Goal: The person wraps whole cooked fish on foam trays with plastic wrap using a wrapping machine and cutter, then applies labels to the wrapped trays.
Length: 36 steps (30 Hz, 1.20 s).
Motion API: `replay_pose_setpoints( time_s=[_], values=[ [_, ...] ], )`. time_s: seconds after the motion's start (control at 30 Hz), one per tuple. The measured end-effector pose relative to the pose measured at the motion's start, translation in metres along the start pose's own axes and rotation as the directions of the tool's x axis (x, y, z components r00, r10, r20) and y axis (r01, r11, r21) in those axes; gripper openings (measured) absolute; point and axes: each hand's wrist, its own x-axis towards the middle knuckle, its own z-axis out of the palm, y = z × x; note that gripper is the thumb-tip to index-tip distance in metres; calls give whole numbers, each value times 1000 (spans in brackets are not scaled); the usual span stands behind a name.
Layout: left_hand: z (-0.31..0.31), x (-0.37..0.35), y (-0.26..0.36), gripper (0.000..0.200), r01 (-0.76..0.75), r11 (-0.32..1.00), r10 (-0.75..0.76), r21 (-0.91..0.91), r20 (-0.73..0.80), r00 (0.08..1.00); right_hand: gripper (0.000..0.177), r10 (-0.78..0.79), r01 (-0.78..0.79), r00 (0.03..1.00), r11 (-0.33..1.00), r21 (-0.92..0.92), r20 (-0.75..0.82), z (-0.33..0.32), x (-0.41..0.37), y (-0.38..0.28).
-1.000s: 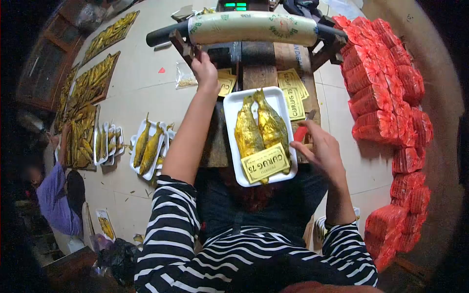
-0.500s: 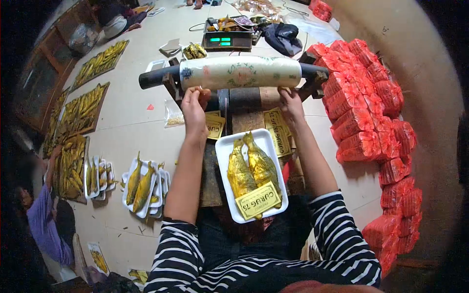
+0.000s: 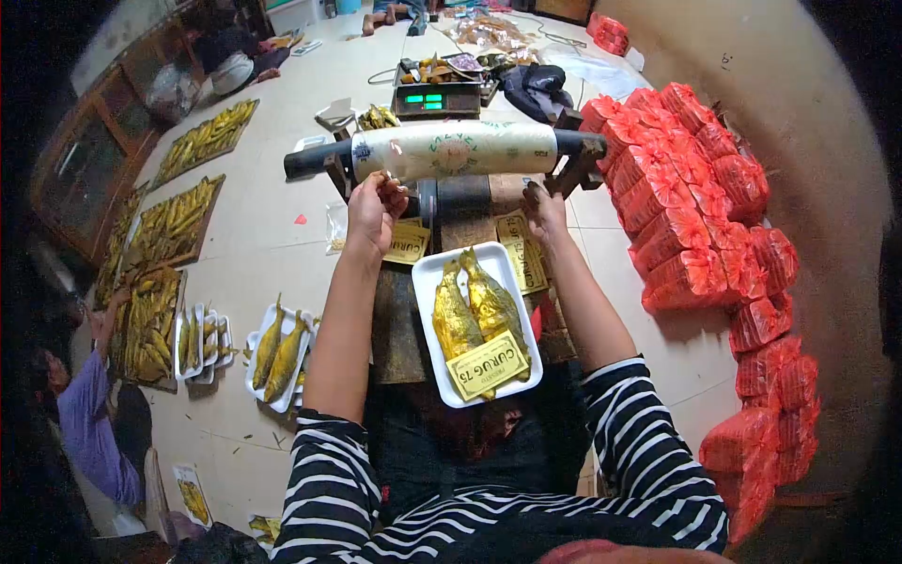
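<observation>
A printed roll of clear plastic film is mounted on a dark bar across a wooden stand. Just below the roll's left end, my left hand is closed in a pinch at the film's edge. My right hand pinches below the right end; the film between them is too clear to make out. Nearer my body, a white foam tray holds two golden-brown fish side by side. A yellow label reading CURUG 75 lies across them. More yellow labels are on the stand.
Filled fish trays and racks of fish occupy the floor at left. Red wrapped packs are stacked along the right wall. A digital scale stands beyond the roll. Another person's purple sleeve shows at far left.
Both hands have drawn slightly away from the roll toward my body. The print on the roll has shifted as it turned. The whole view has moved a little.
</observation>
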Motion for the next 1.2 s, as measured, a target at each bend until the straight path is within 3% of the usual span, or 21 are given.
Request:
replay_pose_setpoints(
  time_s=[0.07,0.17,0.3,0.4,0.5,0.53,0.63,0.73,0.83,0.87,0.93,1.0,1.1,1.13,1.2],
  values=[
    [8,1,5,14,15,1000,-15,-22,-29,999,57,19,-20,1000,1000,21,4,7,3,2],
    [7,19,16,16,88,994,-82,-67,81,993,54,-18,11,997,995,100,73,16,9,7],
    [15,37,29,17,99,986,-85,-136,105,991,55,14,-33,990,991,131,144,23,11,6],
    [10,45,30,15,150,975,-127,-162,146,981,50,33,-72,988,964,258,151,27,13,8],
    [3,46,27,12,174,969,-153,-173,130,980,44,41,-99,965,972,213,260,24,20,9],
    [3,43,27,12,174,967,-151,-185,130,980,35,51,-92,983,969,231,179,28,16,8],
    [0,36,28,14,183,963,-151,-198,169,974,26,159,-245,959,883,399,236,26,26,13],
    [-8,33,27,17,217,959,-177,-180,213,961,16,183,-256,963,841,476,196,25,19,15],
    [-11,33,26,18,252,954,-203,-164,264,943,12,141,-216,973,839,499,185,27,10,16],
    [-11,34,26,20,248,958,-209,-147,242,948,14,185,-316,941,778,544,282,25,9,14],
    [-7,29,28,22,237,959,-195,-153,249,949,17,174,-265,961,809,525,217,40,-17,-1],
    [-6,26,29,22,229,962,-188,-149,247,951,20,307,-369,929,757,539,205,42,-16,-1],
    [-5,26,29,22,220,969,-188,-115,236,953,17,211,-357,919,807,471,334,39,-4,15],
    [-5,27,28,23,215,970,-186,-110,228,956,14,223,-287,956,848,446,190,45,0,18],
    [-7,26,25,26,212,972,-189,-98,208,960,14,158,-212,976,850,482,150,50,-18,-1]
  ],
)
